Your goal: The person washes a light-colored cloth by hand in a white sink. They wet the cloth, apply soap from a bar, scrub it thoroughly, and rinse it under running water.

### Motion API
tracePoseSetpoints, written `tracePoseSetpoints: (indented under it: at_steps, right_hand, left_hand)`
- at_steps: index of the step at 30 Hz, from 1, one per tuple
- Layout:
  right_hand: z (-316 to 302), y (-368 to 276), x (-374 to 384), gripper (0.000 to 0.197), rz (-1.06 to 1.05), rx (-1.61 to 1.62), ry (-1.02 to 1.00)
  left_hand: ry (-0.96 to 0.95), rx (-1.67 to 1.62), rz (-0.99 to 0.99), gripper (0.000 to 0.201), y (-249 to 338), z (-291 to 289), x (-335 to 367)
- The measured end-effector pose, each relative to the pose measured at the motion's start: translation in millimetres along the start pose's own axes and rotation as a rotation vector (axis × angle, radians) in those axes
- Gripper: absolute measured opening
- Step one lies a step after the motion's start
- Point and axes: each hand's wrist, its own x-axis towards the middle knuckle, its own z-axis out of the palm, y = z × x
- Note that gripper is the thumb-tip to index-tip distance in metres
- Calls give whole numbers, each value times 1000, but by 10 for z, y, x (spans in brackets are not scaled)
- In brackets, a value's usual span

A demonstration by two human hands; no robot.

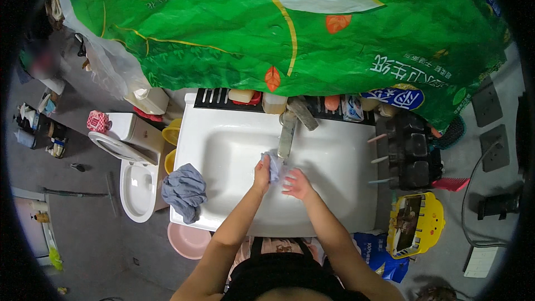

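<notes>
My left hand [261, 174] is closed on a small pale grey-blue cloth [274, 167] over the white sink basin [223, 150]. The cloth hangs just below the spout of the metal faucet [286, 136]. To the right of the cloth, my right hand [298, 184] has its fingers spread, with nothing gripped in them. Whether its fingertips touch the cloth's edge is hard to tell. A larger crumpled grey-blue cloth [184, 191] lies over the basin's left rim, apart from both hands.
A soap bar [241, 96] and bottles line the black rack [212, 99] behind the faucet. Large green plastic packaging [223, 39] spans the far side. A black toothbrush holder [409, 150] and yellow basket [429, 223] are right; a toilet [137, 184] and pink bowl [188, 239] left.
</notes>
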Motion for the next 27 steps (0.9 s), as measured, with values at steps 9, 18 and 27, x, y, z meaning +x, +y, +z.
tracePoseSetpoints:
  at_steps: [9, 18, 27]
  right_hand:
    - [282, 180, 279, 19, -409, -150, -10]
    - [257, 49, 63, 32, -174, 124, -356]
    - [316, -10, 45, 51, 34, 277, -568]
  left_hand:
    - [145, 490, 281, 23, -140, -289, -133]
    - [-213, -451, -305, 46, -64, 17, 47]
    - [153, 748, 896, 19, -122, 450, -272]
